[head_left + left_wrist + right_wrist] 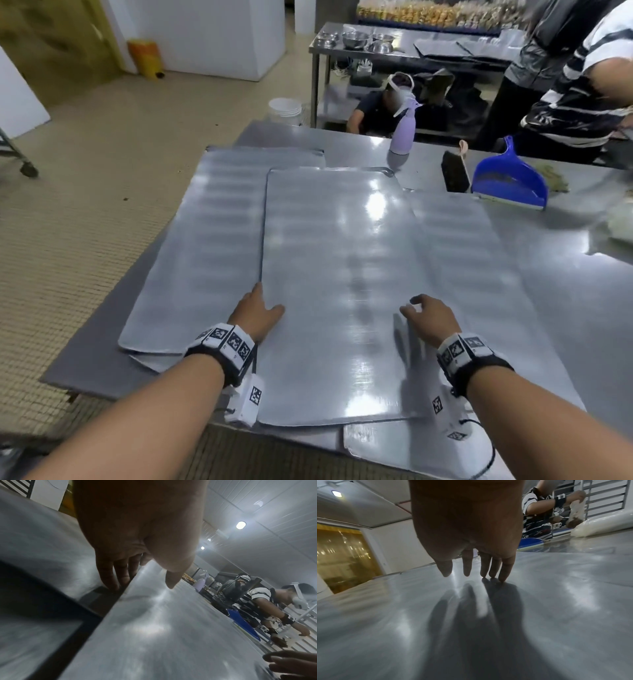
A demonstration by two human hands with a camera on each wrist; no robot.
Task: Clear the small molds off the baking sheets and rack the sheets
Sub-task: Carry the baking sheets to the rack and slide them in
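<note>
A bare silver baking sheet [335, 274] lies on top of other sheets in the middle of the steel table. A second sheet [212, 240] shows at its left and a third [455, 240] at its right. No small molds are in view. My left hand [255, 313] is at the top sheet's left edge, fingers [109, 580] down over the edge, thumb on top. My right hand [426, 315] rests its straight fingertips [502, 574] on the top sheet [488, 615], holding nothing.
A purple spray bottle [402, 132], a black brush [455, 171] and a blue dustpan [507, 178] stand at the table's far side. A person in a striped shirt [575, 92] works at the right; another crouches behind the table. Tiled floor lies to the left.
</note>
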